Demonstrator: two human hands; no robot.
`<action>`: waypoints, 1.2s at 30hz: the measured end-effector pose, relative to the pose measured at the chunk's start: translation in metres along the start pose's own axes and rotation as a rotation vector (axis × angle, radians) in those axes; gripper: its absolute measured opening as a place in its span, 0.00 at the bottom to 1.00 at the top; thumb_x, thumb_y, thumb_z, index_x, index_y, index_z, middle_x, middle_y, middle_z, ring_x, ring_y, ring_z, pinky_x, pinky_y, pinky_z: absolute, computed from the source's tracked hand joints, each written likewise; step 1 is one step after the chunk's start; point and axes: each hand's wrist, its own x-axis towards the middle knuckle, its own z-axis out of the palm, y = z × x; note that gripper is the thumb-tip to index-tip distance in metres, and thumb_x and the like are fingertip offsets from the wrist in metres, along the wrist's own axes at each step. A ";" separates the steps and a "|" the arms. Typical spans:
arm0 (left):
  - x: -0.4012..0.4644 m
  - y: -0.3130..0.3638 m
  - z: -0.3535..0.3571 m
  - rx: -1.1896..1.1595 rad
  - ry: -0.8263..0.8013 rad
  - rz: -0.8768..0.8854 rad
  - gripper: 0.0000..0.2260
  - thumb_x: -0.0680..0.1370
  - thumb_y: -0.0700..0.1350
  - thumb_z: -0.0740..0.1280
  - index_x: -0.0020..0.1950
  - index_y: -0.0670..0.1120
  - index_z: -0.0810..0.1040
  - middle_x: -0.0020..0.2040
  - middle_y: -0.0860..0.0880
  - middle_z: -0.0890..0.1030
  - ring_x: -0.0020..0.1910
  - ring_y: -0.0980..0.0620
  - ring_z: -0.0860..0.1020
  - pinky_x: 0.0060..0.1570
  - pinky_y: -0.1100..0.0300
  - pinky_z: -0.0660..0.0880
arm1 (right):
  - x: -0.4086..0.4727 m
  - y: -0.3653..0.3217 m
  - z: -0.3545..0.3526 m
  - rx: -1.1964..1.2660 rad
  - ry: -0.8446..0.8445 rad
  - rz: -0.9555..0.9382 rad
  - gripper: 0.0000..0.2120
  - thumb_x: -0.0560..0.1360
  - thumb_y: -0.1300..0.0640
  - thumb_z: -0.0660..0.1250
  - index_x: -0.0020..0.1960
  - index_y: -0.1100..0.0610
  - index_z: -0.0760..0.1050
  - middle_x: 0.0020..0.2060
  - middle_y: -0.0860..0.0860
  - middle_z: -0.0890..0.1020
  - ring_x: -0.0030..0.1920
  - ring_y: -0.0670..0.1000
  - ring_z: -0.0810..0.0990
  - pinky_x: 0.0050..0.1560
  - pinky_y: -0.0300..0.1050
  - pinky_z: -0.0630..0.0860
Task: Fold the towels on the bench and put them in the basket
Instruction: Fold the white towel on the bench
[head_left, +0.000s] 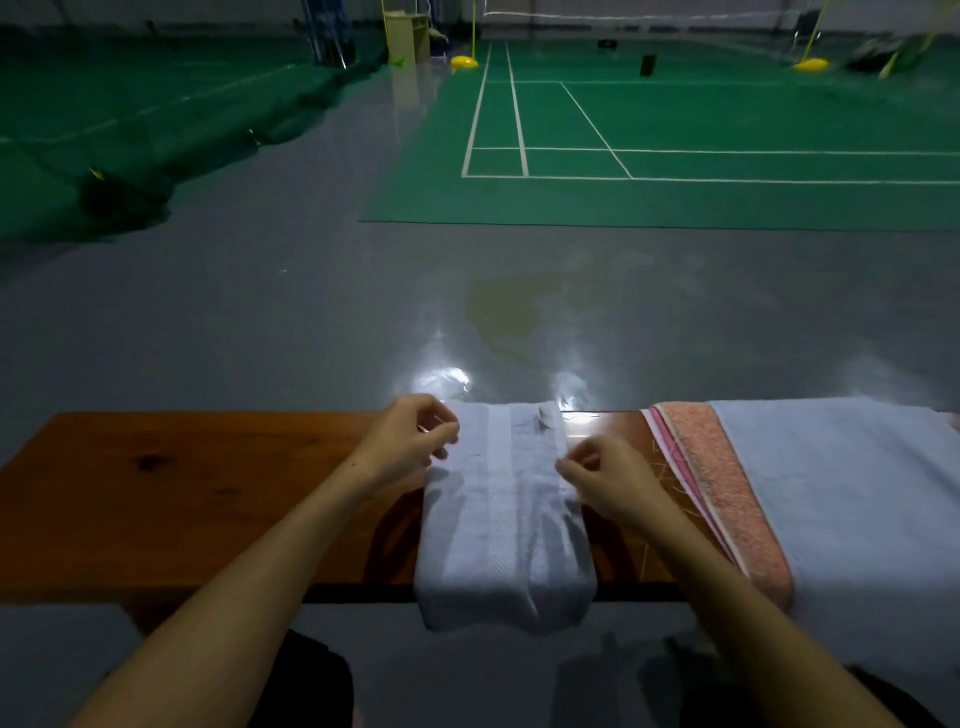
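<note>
This is an indoor sports hall set up for badminton. A green court mat (727, 135) with white boundary lines (519, 109) lies on a glossy grey floor (260, 322) that reflects overhead lights. At the far end a net (639, 18) stretches between yellow posts standing on yellow bases (464, 62). A dark green divider netting (156, 150) lies bunched along the floor to the left, with another green court surface (104, 88) behind it. A pale cabinet (407, 37) stands against the back wall. In the foreground runs a plain wooden bench (182, 493), the sort placed courtside for players, with towels (831, 493) laid over it.
</note>
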 end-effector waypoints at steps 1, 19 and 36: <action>-0.012 0.002 -0.001 0.046 -0.060 0.009 0.03 0.81 0.43 0.72 0.53 0.45 0.82 0.45 0.49 0.87 0.39 0.53 0.86 0.42 0.52 0.85 | -0.013 0.002 -0.001 -0.051 -0.074 0.031 0.11 0.81 0.47 0.70 0.47 0.54 0.83 0.39 0.49 0.86 0.37 0.43 0.83 0.37 0.35 0.76; -0.107 -0.008 0.042 0.528 -0.075 0.209 0.16 0.83 0.58 0.65 0.69 0.56 0.75 0.68 0.56 0.78 0.63 0.56 0.77 0.61 0.60 0.75 | -0.076 0.004 0.014 -0.387 0.087 0.120 0.11 0.79 0.43 0.68 0.50 0.50 0.78 0.42 0.46 0.83 0.42 0.47 0.82 0.46 0.47 0.81; -0.064 -0.041 0.087 0.819 -0.103 0.173 0.30 0.86 0.58 0.41 0.85 0.46 0.39 0.84 0.45 0.35 0.83 0.48 0.34 0.83 0.47 0.40 | -0.032 -0.004 0.097 -0.578 0.025 -0.276 0.40 0.79 0.35 0.29 0.85 0.53 0.43 0.83 0.57 0.39 0.82 0.60 0.34 0.81 0.60 0.35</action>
